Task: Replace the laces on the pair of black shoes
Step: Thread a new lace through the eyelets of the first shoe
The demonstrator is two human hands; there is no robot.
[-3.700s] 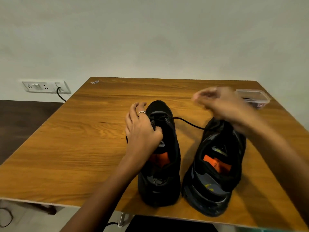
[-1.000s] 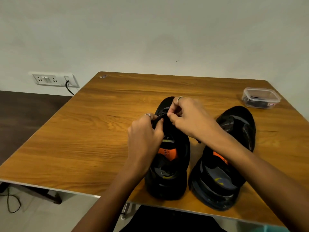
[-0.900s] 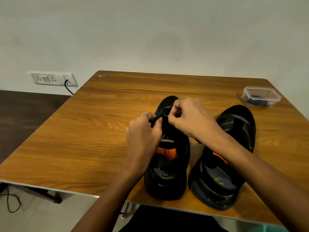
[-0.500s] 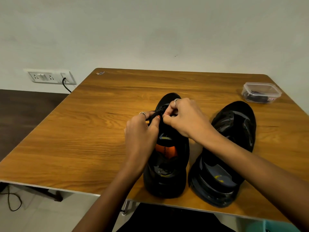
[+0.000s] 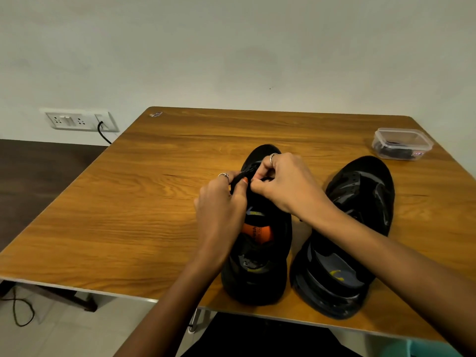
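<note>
Wooden table [image 5: 144, 207] carries both shoes. Left hand [image 5: 221, 210] pinches the lace [image 5: 238, 179] over the left shoe [image 5: 260, 269]; right hand [image 5: 286, 184] pinches beside it. Right shoe [image 5: 360, 202] sits right of both grips. Orange label [image 5: 257, 231] unreadable.

A plain room, one wooden surface against a pale wall

The wood-grain surface [image 5: 144, 202] meets a bare off-white wall [image 5: 231, 47]; left of the fingers, a white socket strip [image 5: 79, 121] holds a black cord [image 5: 103, 132] above dark flooring [image 5: 38, 176].

Wood-grain table [image 5: 144, 202] semi-gloss; clear plastic tub [image 5: 401, 143]; shoes [image 5: 360, 228] matt black w/ glossy bits
</note>
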